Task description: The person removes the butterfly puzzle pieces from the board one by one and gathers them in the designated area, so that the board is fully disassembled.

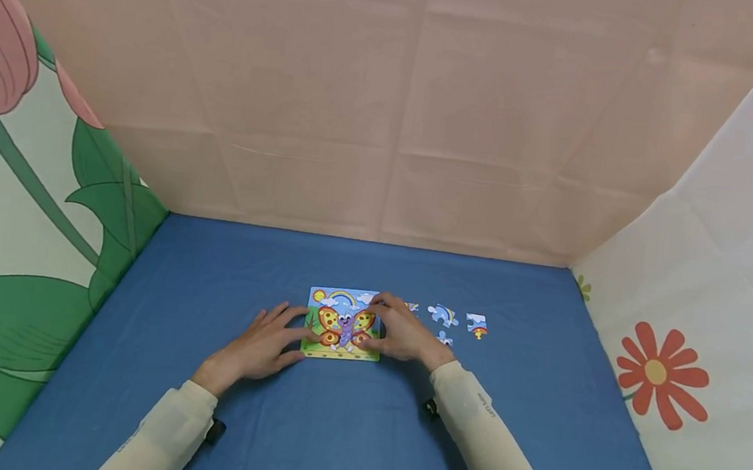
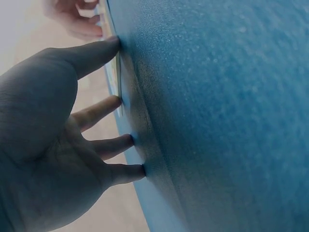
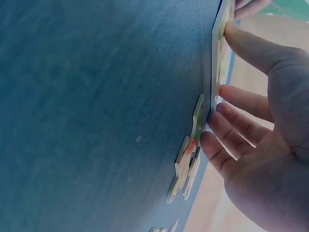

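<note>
On my head view, the butterfly puzzle [image 1: 344, 330] lies flat on the blue bench [image 1: 331, 427], between the hands. I have the left hand [image 1: 264, 345] at its left edge, fingers spread apart, thumb by the lower corner and 1 finger reaching over the picture. My right hand [image 1: 404, 336] is at the right edge, thumb and fingers apart, tips touching the puzzle. To the right of it I count 4 loose pieces [image 1: 442, 314], 1 partly hidden by that hand. A beige cloth [image 1: 403, 101] hangs behind.

Cream long sleeves [image 1: 492, 447] bear small dark lettering [image 1: 486, 405], with a small black device [image 1: 215, 432] beneath each.
</note>
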Motion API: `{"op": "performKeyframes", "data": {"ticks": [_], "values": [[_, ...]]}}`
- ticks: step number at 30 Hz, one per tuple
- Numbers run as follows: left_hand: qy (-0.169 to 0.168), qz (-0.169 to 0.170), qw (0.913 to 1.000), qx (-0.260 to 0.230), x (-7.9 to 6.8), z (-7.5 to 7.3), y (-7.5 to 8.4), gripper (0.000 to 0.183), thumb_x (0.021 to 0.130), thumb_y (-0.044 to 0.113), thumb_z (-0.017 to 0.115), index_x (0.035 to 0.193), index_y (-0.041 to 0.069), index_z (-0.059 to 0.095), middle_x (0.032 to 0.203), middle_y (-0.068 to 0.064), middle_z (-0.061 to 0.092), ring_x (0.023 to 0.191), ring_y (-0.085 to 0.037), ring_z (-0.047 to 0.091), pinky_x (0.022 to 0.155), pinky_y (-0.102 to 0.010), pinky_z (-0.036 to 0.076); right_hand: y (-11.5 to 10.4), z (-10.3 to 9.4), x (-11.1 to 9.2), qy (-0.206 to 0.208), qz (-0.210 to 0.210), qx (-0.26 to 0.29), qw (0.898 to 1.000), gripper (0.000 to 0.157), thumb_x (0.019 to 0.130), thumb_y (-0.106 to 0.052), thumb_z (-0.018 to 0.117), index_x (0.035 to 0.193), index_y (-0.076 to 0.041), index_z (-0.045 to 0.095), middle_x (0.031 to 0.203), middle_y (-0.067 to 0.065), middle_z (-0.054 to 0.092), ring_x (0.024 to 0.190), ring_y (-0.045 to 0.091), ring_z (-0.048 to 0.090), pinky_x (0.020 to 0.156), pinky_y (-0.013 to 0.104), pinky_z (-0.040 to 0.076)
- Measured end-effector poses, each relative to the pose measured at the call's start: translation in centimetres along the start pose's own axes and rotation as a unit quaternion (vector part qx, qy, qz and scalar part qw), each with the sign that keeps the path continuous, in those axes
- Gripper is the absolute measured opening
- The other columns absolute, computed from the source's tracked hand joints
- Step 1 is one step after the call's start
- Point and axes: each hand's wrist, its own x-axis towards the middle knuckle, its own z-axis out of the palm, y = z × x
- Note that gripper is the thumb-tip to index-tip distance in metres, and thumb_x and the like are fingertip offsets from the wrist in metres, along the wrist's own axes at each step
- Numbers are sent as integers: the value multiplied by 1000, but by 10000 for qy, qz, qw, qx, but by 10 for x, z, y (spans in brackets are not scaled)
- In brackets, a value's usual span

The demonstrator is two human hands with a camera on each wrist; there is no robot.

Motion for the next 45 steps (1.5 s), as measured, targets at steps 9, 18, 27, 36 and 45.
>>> {"op": "performKeyframes", "data": {"ticks": [9, 18, 27, 36, 45], "values": [[-29, -6, 10000, -7, -1, 0, -1, 35, 110, 26, 77, 146, 29, 77, 174, -20, 49, 164, -64, 36, 123, -91, 31, 0, 2, -1, 44, 3, -18, 10000, 63, 100, -40, 89, 150, -6, 70, 163, 15, 55, 154, 38, 53, 131, 57, 46], [17, 17, 10000, 35, -3, -3, 1, 35, 110, 25, 77, 145, 27, 77, 173, -21, 49, 163, -64, 37, 123, -91, 31, -4, 1, -2, 233, 20, 39, 9997, 62, 98, -39, 92, 147, -9, 69, 159, 14, 60, 152, 39, 56, 132, 58, 46], [45, 61, 10000, 47, -5, -6, 4, 36, 110, 24, 77, 146, 26, 77, 173, -23, 50, 162, -65, 37, 122, -91, 32, -7, 1, -5, 250, 181, 87, 9995, 63, 98, -35, 92, 150, -10, 67, 154, 14, 64, 149, 38, 59, 130, 59, 47], [16, 69, 10000, 32, -6, -6, 3, 36, 110, 24, 77, 145, 27, 77, 173, -22, 50, 162, -64, 38, 122, -90, 32, -7, -2, -5, 359, 4, 253, 9990, 53, 99, -27, 90, 144, -9, 69, 139, 10, 73, 134, 30, 67, 121, 53, 54], [-23, 1, 10000, 16, -6, -8, 5, 36, 110, 23, 77, 146, 27, 76, 173, -22, 49, 163, -65, 36, 123, -90, 31, -8, -2, -7, 621, -93, 532, 9966, 34, 103, -15, 84, 135, -11, 73, 121, 4, 78, 109, 20, 74, 98, 43, 63]]}}
